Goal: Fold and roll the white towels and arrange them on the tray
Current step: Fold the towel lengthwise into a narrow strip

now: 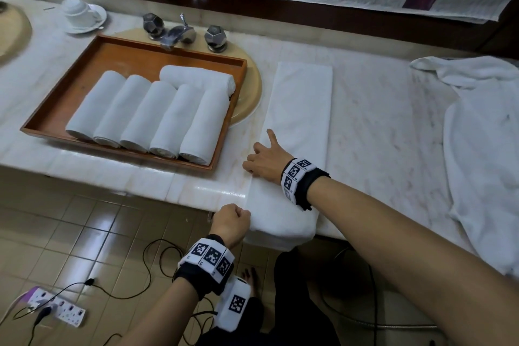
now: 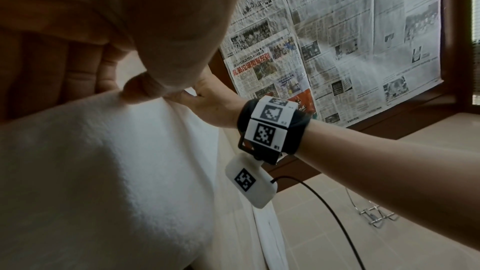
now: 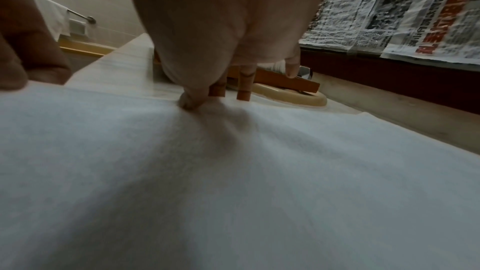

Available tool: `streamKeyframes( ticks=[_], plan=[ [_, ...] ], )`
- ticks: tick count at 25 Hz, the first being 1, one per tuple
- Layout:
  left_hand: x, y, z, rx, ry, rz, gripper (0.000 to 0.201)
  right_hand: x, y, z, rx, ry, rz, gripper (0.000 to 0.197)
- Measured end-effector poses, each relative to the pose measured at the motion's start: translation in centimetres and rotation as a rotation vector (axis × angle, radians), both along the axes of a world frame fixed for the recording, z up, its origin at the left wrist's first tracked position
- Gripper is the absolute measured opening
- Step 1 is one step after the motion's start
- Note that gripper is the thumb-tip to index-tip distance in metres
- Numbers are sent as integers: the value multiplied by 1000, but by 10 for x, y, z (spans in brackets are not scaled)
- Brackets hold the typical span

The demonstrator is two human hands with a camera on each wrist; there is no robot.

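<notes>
A long folded white towel (image 1: 302,109) lies lengthwise on the marble counter, and its near end hangs over the front edge. My left hand (image 1: 233,219) is a fist that grips the towel's near left edge at the counter's lip; the left wrist view shows its thumb (image 2: 140,87) pressed on the cloth (image 2: 103,171). My right hand (image 1: 262,160) pinches the left edge farther up, with the index finger stretched out over the towel (image 3: 233,171). To the left, a wooden tray (image 1: 134,48) holds several rolled towels (image 1: 146,115) side by side and one roll (image 1: 196,78) crosswise behind them.
A heap of unfolded white towels (image 1: 483,135) lies at the right end of the counter. The tray sits over a basin (image 1: 250,93) below the chrome faucet (image 1: 179,31). An upturned cup on a saucer (image 1: 81,12) stands at the back left. A power strip (image 1: 56,309) and cables lie on the floor.
</notes>
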State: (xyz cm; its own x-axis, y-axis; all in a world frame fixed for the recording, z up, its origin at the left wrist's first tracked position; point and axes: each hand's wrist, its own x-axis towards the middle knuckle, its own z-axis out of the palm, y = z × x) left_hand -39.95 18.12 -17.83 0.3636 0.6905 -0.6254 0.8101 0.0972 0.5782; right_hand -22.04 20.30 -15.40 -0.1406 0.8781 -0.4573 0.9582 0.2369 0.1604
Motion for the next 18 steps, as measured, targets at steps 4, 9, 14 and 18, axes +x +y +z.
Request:
streamKeyframes(
  ticks=[4,9,14,18],
  plan=[
    [-5,0,2,51,-7,26,21,4,-10,-5,53,48,-34,25],
    [-8,-1,1,60,20,-44,24,2,-10,-7,75,14,-58,24],
    [4,8,14,240,220,-126,18,9,-11,-5,110,57,-57,31],
    [40,28,18,248,202,-64,27,26,2,4,60,98,-129,35]
  ],
)
